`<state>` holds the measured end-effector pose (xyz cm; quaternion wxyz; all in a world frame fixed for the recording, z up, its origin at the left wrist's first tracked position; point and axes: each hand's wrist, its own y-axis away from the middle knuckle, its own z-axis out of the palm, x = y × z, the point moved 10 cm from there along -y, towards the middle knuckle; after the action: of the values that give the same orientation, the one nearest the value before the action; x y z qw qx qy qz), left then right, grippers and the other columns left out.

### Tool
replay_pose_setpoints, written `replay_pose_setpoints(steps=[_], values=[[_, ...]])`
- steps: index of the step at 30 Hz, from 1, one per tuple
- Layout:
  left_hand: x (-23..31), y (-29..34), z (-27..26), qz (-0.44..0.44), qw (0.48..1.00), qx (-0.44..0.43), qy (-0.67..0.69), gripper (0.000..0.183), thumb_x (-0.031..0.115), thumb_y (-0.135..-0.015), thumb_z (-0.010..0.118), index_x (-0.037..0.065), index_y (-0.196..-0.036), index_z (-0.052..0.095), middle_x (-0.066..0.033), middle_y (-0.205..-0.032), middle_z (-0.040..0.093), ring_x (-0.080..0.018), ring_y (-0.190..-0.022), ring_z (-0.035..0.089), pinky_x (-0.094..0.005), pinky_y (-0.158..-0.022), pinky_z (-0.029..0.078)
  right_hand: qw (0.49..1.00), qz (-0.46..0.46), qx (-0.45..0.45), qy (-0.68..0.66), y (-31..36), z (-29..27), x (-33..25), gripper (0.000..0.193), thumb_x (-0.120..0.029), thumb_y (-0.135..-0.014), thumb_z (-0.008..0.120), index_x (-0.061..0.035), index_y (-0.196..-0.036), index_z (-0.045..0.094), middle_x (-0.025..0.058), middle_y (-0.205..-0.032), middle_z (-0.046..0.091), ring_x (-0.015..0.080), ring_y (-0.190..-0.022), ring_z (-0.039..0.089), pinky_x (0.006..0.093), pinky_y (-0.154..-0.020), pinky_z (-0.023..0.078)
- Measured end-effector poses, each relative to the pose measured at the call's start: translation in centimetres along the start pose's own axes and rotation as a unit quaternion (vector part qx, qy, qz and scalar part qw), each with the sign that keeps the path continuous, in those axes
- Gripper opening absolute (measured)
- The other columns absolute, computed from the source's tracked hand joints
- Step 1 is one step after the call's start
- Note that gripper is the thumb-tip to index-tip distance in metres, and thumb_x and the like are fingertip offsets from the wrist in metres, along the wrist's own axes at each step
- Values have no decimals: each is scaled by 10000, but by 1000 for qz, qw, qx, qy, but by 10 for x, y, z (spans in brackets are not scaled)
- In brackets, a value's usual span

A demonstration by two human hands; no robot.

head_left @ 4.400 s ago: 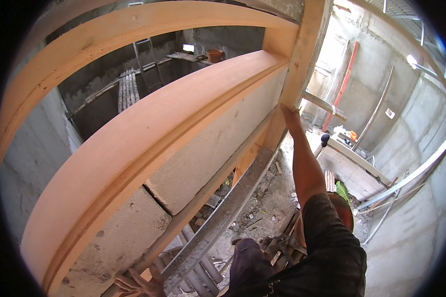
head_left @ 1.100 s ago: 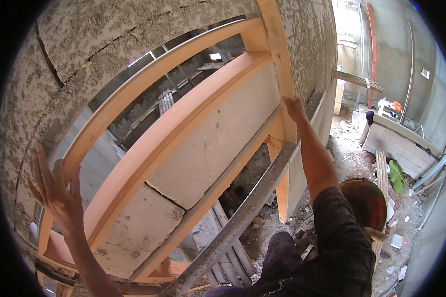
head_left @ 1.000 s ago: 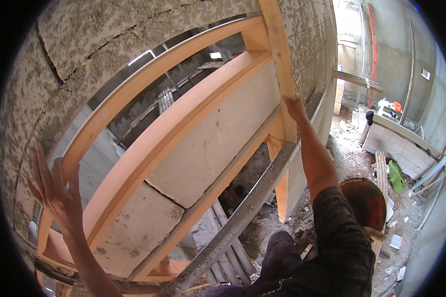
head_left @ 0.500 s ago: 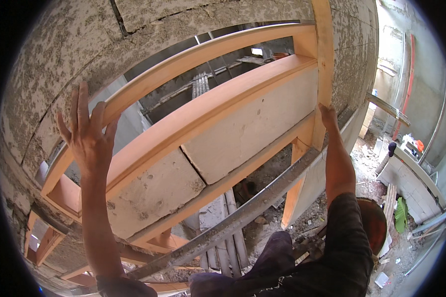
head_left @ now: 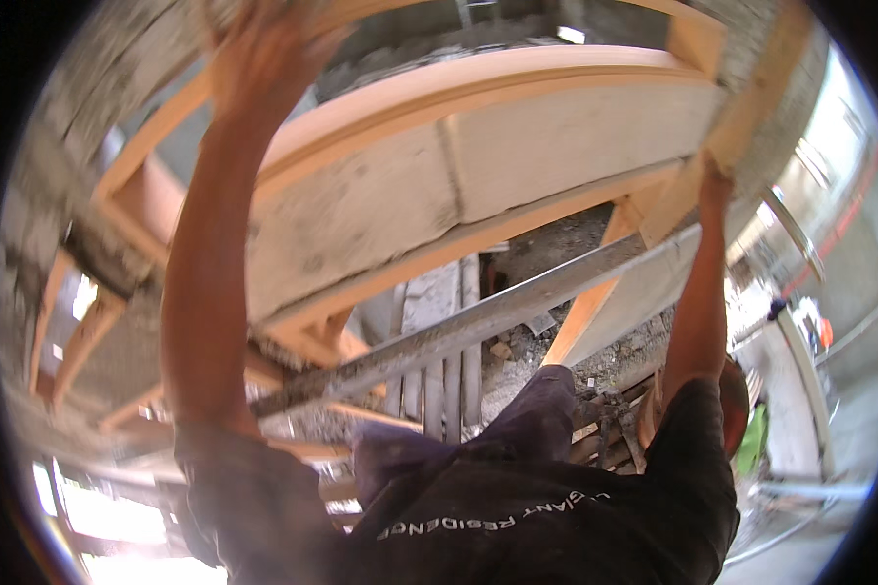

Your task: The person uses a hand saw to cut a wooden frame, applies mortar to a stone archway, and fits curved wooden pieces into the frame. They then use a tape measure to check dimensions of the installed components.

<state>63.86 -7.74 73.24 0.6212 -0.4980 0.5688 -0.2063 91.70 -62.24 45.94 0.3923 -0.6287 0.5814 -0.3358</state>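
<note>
My left hand [head_left: 266, 58], smeared by motion at the upper edge, lies against the pale wooden frame [head_left: 151, 151] with its fingers spread. On the other side my right hand [head_left: 716, 180] grips the edge of a long wooden board [head_left: 741, 127]; its fingers are mostly hidden behind the wood. Between my arms runs a wide wooden ledge [head_left: 478, 78] above pale blocks [head_left: 566, 141]. A lower wooden rail [head_left: 488, 234] borders the blocks from below.
A dirty metal bar [head_left: 458, 327] slants across in front of my legs. Below it are grey planks [head_left: 444, 390] and rubble [head_left: 537, 336]. A rounded reddish-brown object [head_left: 737, 409] shows beside my right arm. Rough wall [head_left: 88, 68] rises at the left.
My view has tilted and shifted, so the frame sits higher in the picture and more of my torso shows. Both hands remain at the wood, the left one now blurred.
</note>
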Motion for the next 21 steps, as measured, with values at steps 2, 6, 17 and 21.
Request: replay_pose_setpoints(steps=[2, 6, 17, 21], values=[[-2, 8, -9, -5, 999, 0, 44, 535, 478, -842, 576, 134, -1248, 519, -97, -1444, 316, -244, -1360, 227, -554, -1104, 35, 998, -31, 1, -52, 10, -15, -34, 378, -228, -960, 362, -116, -1287, 516, 184, -1246, 542, 308, -1135, 525, 384, -1034, 331], [-8, 60, -56, -104, 970, -73, 208, 529, 491, -866, 531, 117, -1240, 508, -153, -1390, 373, -283, -1323, 289, -556, -1097, 78, 884, 140, -54, -444, 45, -96, -147, 518, -325, -888, 575, 57, -1232, 510, 160, -1221, 564, 241, -1125, 538, 348, -975, 404], [-18, 360, -131, -442, 778, -79, 440, 503, 257, -823, 666, 13, -1225, 486, -168, -1227, 526, -289, -1158, 497, -376, -966, 389, 730, -170, -173, -639, 141, -260, -474, 282, -93, -873, 577, 68, -1105, 575, 179, -1011, 634, 234, -897, 610, 347, -765, 487], [-17, 503, -156, -589, 710, -138, 360, 440, 223, -841, 648, 26, -1211, 512, -153, -1227, 540, -246, -1161, 508, -349, -966, 393, 592, -316, -370, -642, 204, -299, -584, 281, -86, -892, 530, 13, -1153, 558, 153, -1035, 632, 219, -917, 613, 328, -771, 476]])
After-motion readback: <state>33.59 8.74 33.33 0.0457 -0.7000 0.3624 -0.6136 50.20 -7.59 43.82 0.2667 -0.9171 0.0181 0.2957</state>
